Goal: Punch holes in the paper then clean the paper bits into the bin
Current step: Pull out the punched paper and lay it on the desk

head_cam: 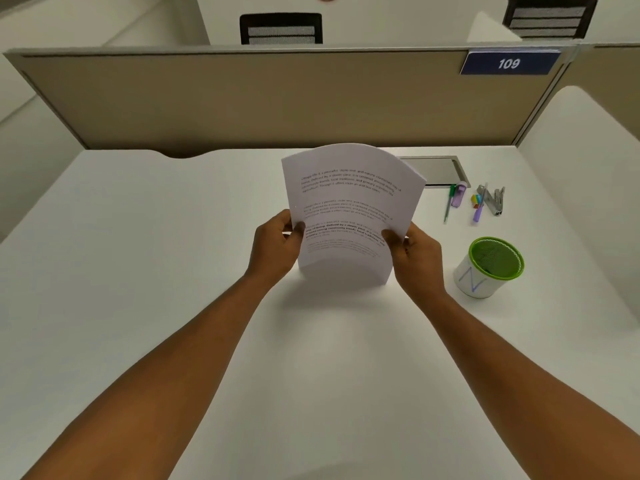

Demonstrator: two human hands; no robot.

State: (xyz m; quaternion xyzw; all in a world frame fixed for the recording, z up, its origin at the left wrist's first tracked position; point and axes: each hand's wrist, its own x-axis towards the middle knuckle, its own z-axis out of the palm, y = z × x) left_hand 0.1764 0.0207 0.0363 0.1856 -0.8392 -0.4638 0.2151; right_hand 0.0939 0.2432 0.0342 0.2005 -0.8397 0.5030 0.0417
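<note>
White paper (pixel 349 206) upright | long axis vertical | both hands gripping

Stack of white printed paper sheets (pixel 349 209) held upright over the white bench (pixel 138 271), bowed, lower edge at or just above the surface. Left hand (pixel 277 242) gripping the left edge, right hand (pixel 414 252) the right edge, thumbs on the printed face. To the right: small white bin with green mesh inside (pixel 491 268); beyond it a silver metal hole punch (pixel 493 200), green pen (pixel 449 202), purple pen (pixel 479 211). Beige partition (pixel 242 98) behind, blue "109" sign (pixel 508 63).
</note>
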